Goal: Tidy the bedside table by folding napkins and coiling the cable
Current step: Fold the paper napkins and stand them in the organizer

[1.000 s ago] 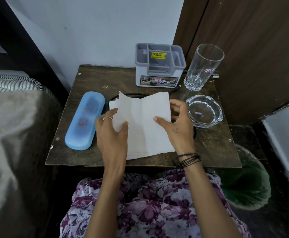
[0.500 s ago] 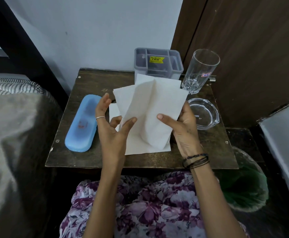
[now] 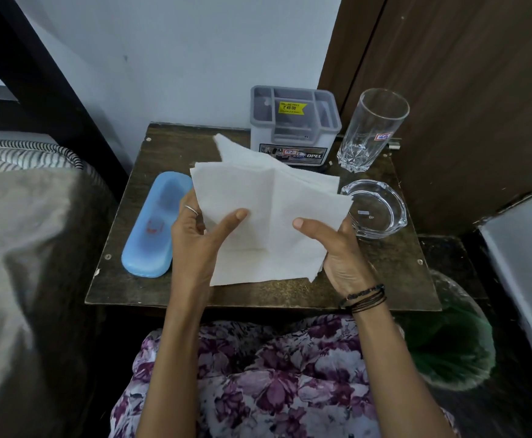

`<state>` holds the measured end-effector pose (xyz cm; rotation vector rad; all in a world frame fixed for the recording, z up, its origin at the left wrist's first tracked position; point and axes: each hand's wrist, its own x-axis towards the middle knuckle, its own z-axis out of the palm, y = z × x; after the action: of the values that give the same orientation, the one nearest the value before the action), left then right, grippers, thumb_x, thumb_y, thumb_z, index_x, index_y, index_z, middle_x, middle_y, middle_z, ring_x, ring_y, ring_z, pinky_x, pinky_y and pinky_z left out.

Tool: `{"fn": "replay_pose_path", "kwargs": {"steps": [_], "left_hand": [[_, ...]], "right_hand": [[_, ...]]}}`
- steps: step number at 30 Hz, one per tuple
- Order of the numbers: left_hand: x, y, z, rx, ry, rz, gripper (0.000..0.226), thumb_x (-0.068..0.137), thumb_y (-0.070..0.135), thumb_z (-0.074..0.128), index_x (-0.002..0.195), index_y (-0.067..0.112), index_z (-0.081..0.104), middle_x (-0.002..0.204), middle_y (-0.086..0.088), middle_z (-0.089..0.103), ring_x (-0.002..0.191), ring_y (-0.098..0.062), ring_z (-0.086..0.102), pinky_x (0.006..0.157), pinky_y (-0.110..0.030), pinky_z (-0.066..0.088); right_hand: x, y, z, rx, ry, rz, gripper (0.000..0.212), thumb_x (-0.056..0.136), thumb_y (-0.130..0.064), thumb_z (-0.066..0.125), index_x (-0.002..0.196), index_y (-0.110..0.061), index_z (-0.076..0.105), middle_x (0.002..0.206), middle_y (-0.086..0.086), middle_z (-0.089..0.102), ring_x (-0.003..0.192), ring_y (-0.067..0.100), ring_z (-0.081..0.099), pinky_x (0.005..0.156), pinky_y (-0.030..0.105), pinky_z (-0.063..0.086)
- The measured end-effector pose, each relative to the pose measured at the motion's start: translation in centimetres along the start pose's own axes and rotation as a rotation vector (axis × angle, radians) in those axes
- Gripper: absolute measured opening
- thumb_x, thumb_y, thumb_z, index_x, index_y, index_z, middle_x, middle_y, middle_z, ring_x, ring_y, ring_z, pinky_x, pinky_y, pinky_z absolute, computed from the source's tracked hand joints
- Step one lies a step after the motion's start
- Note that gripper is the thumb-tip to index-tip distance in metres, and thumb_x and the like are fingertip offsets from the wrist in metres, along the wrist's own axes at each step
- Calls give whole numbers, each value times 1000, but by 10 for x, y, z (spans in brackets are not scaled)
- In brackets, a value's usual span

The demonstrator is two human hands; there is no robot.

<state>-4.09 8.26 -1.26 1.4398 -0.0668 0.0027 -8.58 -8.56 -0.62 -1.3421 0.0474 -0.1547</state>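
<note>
A: What lies under the hands?
B: The bedside table (image 3: pixel 150 289), dark wood. Above it both hands hold up a white napkin (image 3: pixel 258 197); another sheet shows behind it.
A: How is it gripped?
B: The left hand (image 3: pixel 195 235) pinches its left edge, thumb on the front, fingers behind. The right hand (image 3: pixel 337 248) pinches the right edge the same way.
A: And around them?
B: Just left of the left hand, a blue case (image 3: pixel 154 229). Beyond the napkin, a grey organizer (image 3: pixel 294 121). Beyond the right hand, a tall glass (image 3: pixel 370 131) and, nearer it, a glass ashtray (image 3: pixel 375 210).
</note>
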Motion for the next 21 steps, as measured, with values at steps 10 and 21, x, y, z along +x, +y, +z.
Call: {"fn": "replay_pose_path", "kwargs": {"steps": [10,21], "left_hand": [[-5,8,8,29,79,116,59,73,9,76,105,37,35,102,6,64,88,0,66,70,-14,51],[-16,2,29,283,7,293,40,86,25,61,104,56,44,104,17,58,96,1,57,77,-17,48]], "right_hand": [[5,-1,6,3,151,-1,37,80,-3,66,110,-23,57,96,-12,71,92,5,67,74,21,53],[2,10,28,-531,127,-161,40,84,-39,63,119,-32,45,102,-26,59,93,-14,57,71,4,45]]}}
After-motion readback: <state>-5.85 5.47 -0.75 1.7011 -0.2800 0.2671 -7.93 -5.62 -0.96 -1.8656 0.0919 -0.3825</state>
